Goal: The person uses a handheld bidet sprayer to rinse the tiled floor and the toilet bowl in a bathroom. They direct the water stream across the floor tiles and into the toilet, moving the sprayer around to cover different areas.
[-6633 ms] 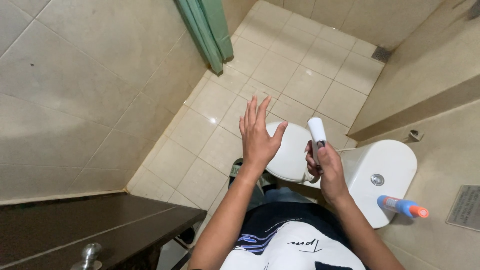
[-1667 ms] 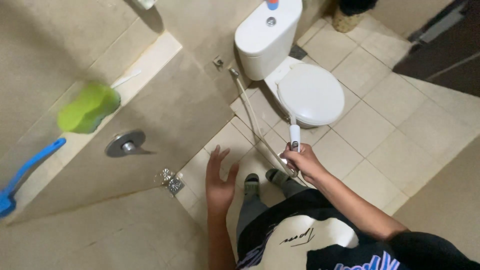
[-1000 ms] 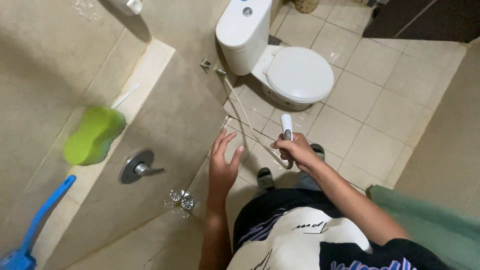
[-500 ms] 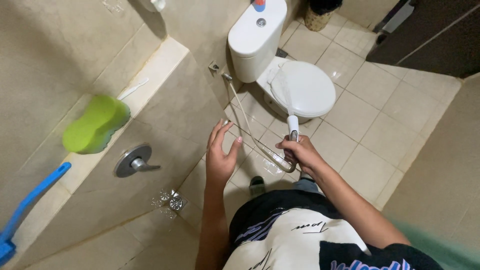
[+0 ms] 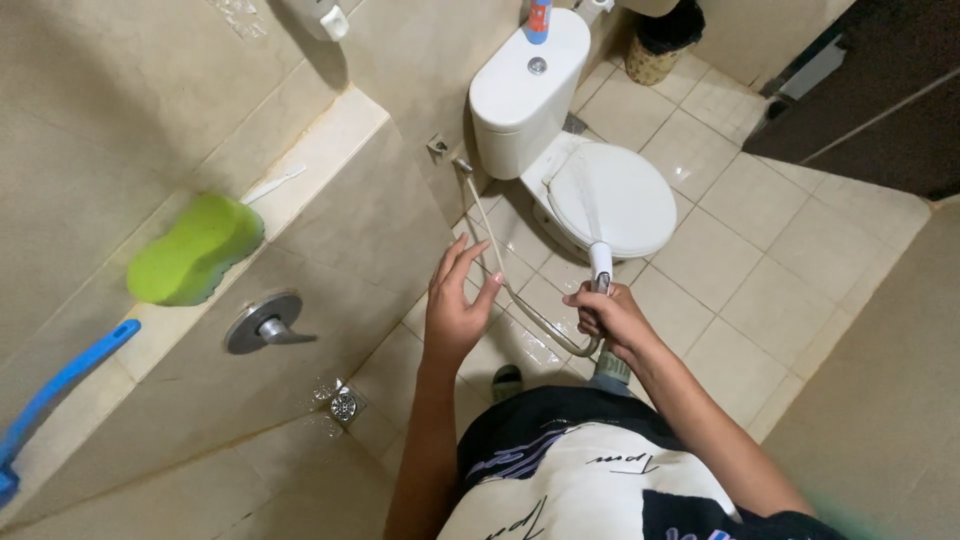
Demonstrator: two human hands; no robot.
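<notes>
walls (image 5: 100, 120) beige tile | floor (image 5: 760, 280) pale tile, seemingly wet | white toilet (image 5: 610, 195) | dark door (image 5: 880, 110)

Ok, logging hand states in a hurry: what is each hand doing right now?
Left hand: open, fingers spread, holding nothing.
Right hand: closed on the bidet sprayer, hose looping below.

Tiled floor (image 5: 740, 260) beneath me, beige squares with wet patches near my feet. On it stands the white toilet (image 5: 590, 170), lid closed, and beyond it a small woven bin (image 5: 660, 45) in the corner. A round metal drain (image 5: 343, 405) sits in the floor at the wall's foot. My tiled ledge (image 5: 330, 140) bears a green sponge (image 5: 195, 250) and a thin white stick (image 5: 272, 184) just beside it.
</notes>
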